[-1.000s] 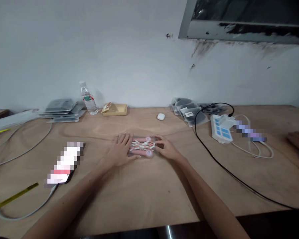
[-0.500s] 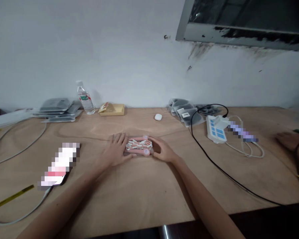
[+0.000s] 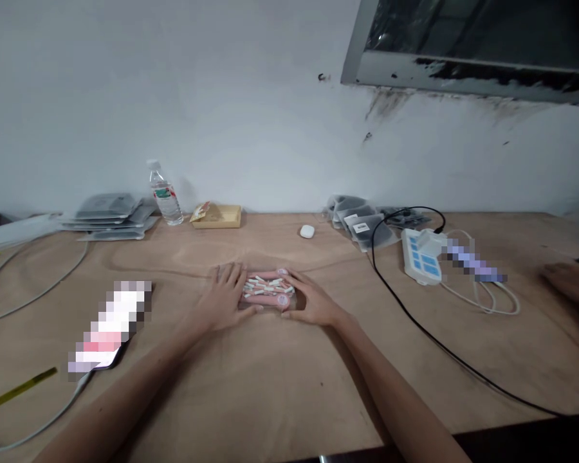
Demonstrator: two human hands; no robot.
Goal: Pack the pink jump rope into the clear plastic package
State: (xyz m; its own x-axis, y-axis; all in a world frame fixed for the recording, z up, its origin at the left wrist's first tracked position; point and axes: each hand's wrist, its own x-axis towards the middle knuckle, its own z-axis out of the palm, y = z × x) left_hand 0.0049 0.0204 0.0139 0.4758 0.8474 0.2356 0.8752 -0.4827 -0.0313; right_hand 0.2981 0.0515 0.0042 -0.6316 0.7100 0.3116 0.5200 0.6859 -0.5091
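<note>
A clear plastic packet [image 3: 269, 286] lies on the wooden table in front of me. It holds two pink sticks with round pale labels, one along each long side, and several small pink-and-white pieces between them. Across its left end my left hand [image 3: 224, 299] rests flat, fingers stretched forward and thumb along the near edge. The right end sits between the fingers and thumb of my right hand [image 3: 314, 301], fingertips at the far corner and thumb at the near one. My left fingers cover part of the packet.
To the left lies a phone [image 3: 113, 325] with a cable. Along the wall stand grey bagged packs [image 3: 109, 215], a water bottle [image 3: 165, 193], a cardboard tray [image 3: 217, 217], a white case [image 3: 307, 231] and more packs [image 3: 361, 225]. A power strip [image 3: 419, 257] and another person's hand [image 3: 567, 281] are at right.
My right thumb has slid slightly left along the packet's near corner. The left hand stays on the other end. The whole view has shifted a little.
</note>
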